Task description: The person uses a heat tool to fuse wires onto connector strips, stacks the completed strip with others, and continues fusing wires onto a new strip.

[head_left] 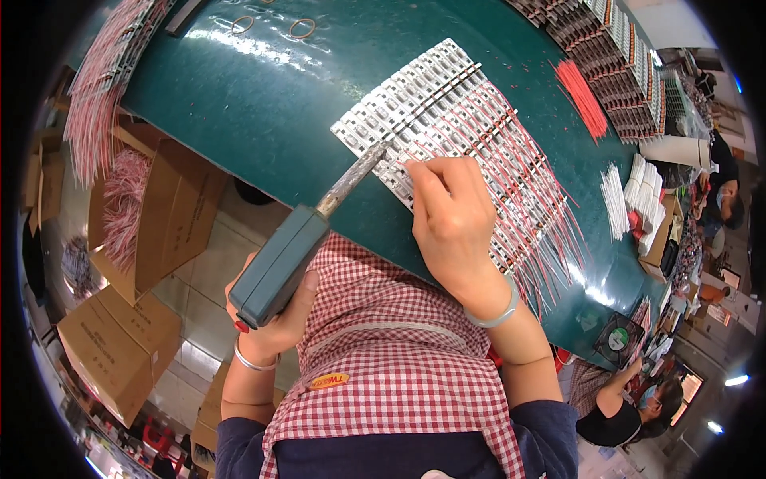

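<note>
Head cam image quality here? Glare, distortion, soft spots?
Head view: white glare on the glossy dark-green tabletop, upper left and lower right; head view: fisheye bends the table edge, black corners; head view: blue-grey boxy soldering gun and pale rectangular circuit boards look reasonably clear; head view: right-rim background small, soft, with blown-out white ceiling lights.
</note>
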The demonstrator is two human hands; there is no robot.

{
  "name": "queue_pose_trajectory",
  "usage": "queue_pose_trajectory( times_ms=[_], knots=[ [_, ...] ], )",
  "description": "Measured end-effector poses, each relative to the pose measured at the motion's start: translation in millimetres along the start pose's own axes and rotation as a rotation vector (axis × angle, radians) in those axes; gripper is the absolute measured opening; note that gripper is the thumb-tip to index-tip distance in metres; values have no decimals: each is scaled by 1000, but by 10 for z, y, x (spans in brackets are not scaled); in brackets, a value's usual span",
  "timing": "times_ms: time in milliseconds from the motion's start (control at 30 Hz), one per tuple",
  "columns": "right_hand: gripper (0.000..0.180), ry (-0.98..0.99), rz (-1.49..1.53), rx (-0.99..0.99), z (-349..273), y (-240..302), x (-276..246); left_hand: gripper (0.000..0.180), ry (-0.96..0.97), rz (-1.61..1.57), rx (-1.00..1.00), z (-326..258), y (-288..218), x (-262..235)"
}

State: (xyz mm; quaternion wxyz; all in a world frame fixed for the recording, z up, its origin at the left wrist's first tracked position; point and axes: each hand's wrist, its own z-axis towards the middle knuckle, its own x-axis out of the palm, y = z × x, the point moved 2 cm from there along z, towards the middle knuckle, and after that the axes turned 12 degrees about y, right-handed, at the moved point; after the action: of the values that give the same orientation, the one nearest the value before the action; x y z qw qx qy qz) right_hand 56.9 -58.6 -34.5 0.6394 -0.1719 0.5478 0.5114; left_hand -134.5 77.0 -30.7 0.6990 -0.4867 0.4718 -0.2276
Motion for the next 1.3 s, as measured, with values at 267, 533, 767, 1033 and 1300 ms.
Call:
queue_pose_trajectory(
  times_ms=[267, 533, 767, 1033, 1300],
  knots=[
    [18, 29, 0, 20, -37, 38, 41, 20, 40, 7, 1, -10, -18, -10],
    [14, 42, 3, 34, -16, 41, 38, 21, 87, 13, 15, 34, -47, 13],
    [14, 55, -12, 36, -1, 38, 37, 20, 112, -26, -44, 56, -60, 21],
    [15, 60, -5, 47, 7, 38, 33, 21, 74, 14, 6, 17, -30, -3],
    [16, 81, 16, 84, 34, 57, -34, 22, 42, -21, -27, 16, -3, 19]
  ],
)
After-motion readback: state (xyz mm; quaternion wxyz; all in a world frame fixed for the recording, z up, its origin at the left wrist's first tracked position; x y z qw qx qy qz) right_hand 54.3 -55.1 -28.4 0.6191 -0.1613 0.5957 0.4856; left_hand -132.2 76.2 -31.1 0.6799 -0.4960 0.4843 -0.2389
